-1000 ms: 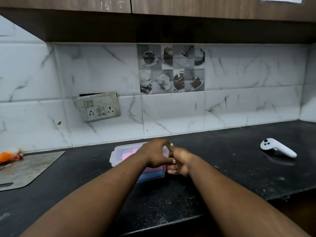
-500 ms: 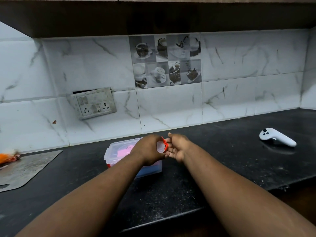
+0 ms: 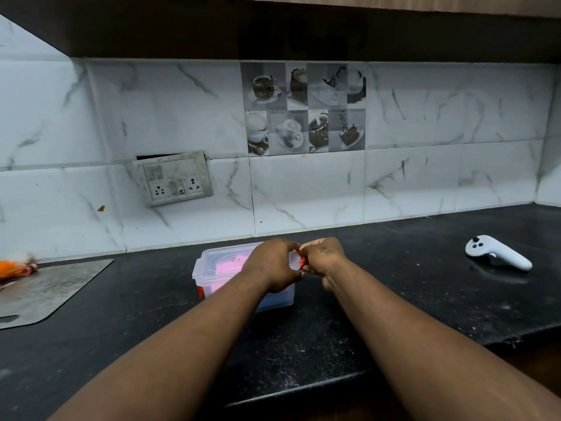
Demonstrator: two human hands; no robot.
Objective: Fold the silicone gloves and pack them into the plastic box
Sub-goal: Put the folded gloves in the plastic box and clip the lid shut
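Head view, single frame: one dark speckled tabletop [image 3: 379, 302] against a marble-tiled wall, with both bare forearms reaching forward to meet at a clear plastic box [image 3: 212, 278]. Box: lidded, lid [image 3: 218, 259] seated flat on top as far as can be seen; a red latch [image 3: 201, 292] shows at the near left end, a second red latch [image 3: 302, 261] at the right end, between the two hands. Contents: pink folded material [image 3: 227, 264] visible through the lid and wall, with a bluish layer [image 3: 274, 297] beneath it, judged to be the silicone gloves already folded and packed; how many pieces cannot be told. Left hand [image 3: 270, 265]: laid over the right part of the lid, fingers curled down and pressed toward the right-end latch, thumb side hidden. Right hand [image 3: 324, 256]: knuckles up, fingers bent in and pinching at the same red latch from the other side; exact contact is hidden behind the fingers. Neither grip is spread. No loose glove lies anywhere on the visible tabletop. Other items, all well apart from the box: white handheld controller [image 3: 498, 253] far right; grey cutting board [image 3: 48, 290] far left with an orange object [image 3: 15, 267] at its back edge; switch-and-socket plate [image 3: 174, 177] on the wall. Status, as a judgement: folding and packing appear done, lid on; what remains is clipping the right-end latch shut. Whether the left-end latch is fully closed cannot be told.
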